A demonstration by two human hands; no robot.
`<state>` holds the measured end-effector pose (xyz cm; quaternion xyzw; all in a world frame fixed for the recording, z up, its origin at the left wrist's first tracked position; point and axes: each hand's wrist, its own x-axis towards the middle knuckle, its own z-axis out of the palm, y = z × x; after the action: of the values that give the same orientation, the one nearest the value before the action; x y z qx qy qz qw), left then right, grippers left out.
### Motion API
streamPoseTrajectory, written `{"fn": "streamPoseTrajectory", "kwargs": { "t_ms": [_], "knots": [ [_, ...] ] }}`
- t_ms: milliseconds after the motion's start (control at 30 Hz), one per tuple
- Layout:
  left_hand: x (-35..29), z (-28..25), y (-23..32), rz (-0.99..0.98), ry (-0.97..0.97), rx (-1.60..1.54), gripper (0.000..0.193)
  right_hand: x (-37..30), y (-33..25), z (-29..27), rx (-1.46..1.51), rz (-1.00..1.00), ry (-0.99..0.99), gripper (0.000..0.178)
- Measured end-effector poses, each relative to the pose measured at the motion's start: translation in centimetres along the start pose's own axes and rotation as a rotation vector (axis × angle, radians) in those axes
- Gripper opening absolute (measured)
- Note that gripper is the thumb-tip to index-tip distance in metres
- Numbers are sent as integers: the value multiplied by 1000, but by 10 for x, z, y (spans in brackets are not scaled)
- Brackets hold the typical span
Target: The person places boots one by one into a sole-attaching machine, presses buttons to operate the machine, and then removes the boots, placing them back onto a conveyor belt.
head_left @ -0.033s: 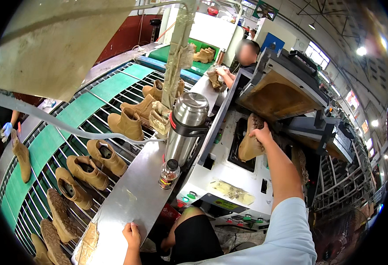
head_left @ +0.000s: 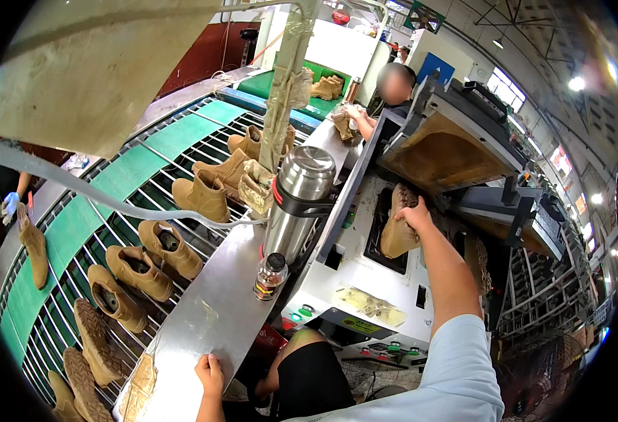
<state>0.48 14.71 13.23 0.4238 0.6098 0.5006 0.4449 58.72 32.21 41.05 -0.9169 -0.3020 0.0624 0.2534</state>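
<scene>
A tan boot (head_left: 397,235) with a brown treaded sole is in my right hand (head_left: 414,215), its fingers wrapped round the boot's side. It stands tilted over the black recessed bed (head_left: 373,247) of a white press machine (head_left: 337,278). Above the boot hangs the machine's raised lid (head_left: 442,144), brown on its underside. My left hand (head_left: 210,374) rests by the edge of the metal ledge (head_left: 214,299), its fingers curled in with nothing seen in them.
Several tan boots (head_left: 138,273) lie on a roller conveyor (head_left: 66,309) at the left. A steel thermos (head_left: 302,183) and a small bottle (head_left: 271,276) stand on the ledge. Across the machine a co-worker's hands (head_left: 354,116) hold a boot. Another person's gloved hand (head_left: 10,204) is at far left.
</scene>
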Motion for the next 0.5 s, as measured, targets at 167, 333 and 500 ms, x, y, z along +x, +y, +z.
{"fn": "streamPoseTrajectory", "kwargs": {
  "t_ms": [167, 333, 500],
  "knots": [
    [0, 1, -2, 60, 12, -24, 29, -12, -14, 6, -12, 12, -38, 108],
    [1, 3, -12, 90, 24, 5, 29, -9, 12, 45, -218, -40, -29, 96],
    [2, 0, -24, 163, 45, 46, 30, -15, 13, 39, -171, -88, -103, 88]
  ]
}}
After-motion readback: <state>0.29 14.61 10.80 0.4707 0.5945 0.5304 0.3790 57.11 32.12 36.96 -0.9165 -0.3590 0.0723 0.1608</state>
